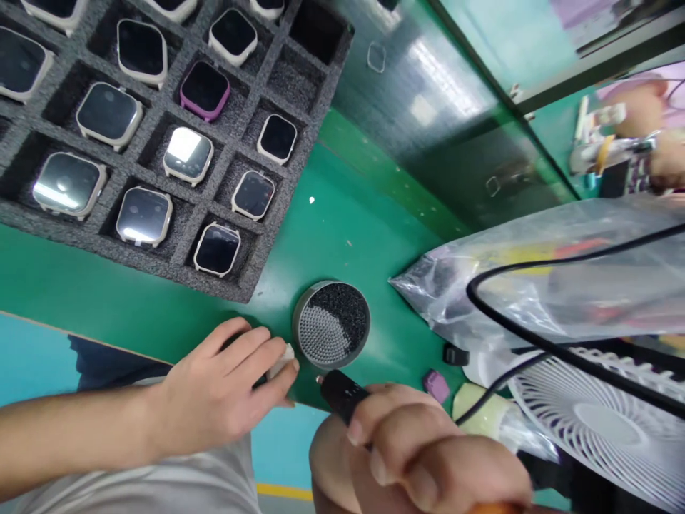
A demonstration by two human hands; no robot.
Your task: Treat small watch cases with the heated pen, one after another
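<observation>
My left hand is closed round a small pale piece, apparently a smartwatch case, mostly hidden by the fingers at the bench's front edge. In my right hand is a black electric screwdriver, its metal tip pointing up and left toward the left hand. Just above that tip stands a round grey dish. Tiny black screws cover part of its dimpled surface. At upper left, a dark foam tray holds several square smartwatches, pale ones and one purple watch.
A clear plastic bag lies at right, crossed by a black cable. Below it are a white fan and a small purple piece. A glassy panel borders the green bench. Another person's hand shows at far right.
</observation>
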